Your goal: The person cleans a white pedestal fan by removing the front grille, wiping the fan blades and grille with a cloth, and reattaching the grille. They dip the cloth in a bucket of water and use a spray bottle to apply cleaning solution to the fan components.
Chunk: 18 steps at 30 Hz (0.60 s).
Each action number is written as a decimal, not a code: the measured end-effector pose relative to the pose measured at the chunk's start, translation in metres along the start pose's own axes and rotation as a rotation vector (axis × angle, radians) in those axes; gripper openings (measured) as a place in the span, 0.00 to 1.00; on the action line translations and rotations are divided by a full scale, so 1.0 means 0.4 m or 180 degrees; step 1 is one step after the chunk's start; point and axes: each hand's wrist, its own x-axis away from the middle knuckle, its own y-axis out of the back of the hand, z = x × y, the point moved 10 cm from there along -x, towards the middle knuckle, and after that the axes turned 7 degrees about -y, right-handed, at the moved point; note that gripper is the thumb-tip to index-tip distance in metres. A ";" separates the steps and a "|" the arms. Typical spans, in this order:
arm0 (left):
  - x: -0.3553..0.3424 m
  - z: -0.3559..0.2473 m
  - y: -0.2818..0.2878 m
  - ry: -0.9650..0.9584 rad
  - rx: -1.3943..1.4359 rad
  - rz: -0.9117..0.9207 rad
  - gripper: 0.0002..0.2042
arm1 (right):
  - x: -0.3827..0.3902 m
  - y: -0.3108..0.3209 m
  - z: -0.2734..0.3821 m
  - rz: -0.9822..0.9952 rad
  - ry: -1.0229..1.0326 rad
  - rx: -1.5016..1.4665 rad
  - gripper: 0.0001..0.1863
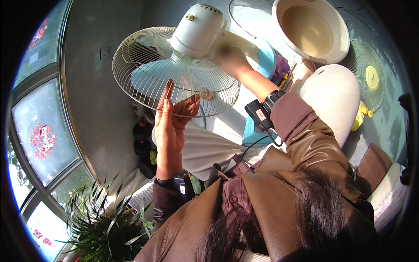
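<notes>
An electric fan [198, 32] with a white motor housing is tipped so that its wire guard [131, 70] faces mostly down and toward me. Pale blue blades [150, 74] show through the wires. My left hand [172, 131] is at the guard's near rim, its thumb on the outside and its long fingers stretched behind the wires. My right hand [235, 63] wraps round the fan's neck just behind the motor housing; its fingertips are partly blurred. Beyond that hand, the neck runs to a round blue and white base [266, 59].
A cream basin [340, 32] with cloudy water stands at the far right. Near it lies a green round fan guard [371, 78] with yellow parts. Purple cloth [281, 70] lies by the base. A leafy plant [104, 222] and windows [43, 118] line the left.
</notes>
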 end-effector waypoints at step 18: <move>-0.005 -0.007 0.034 -0.0073 -0.0086 -0.0099 0.34 | 0.043 -0.031 0.087 0.0285 0.1251 -0.1180 0.09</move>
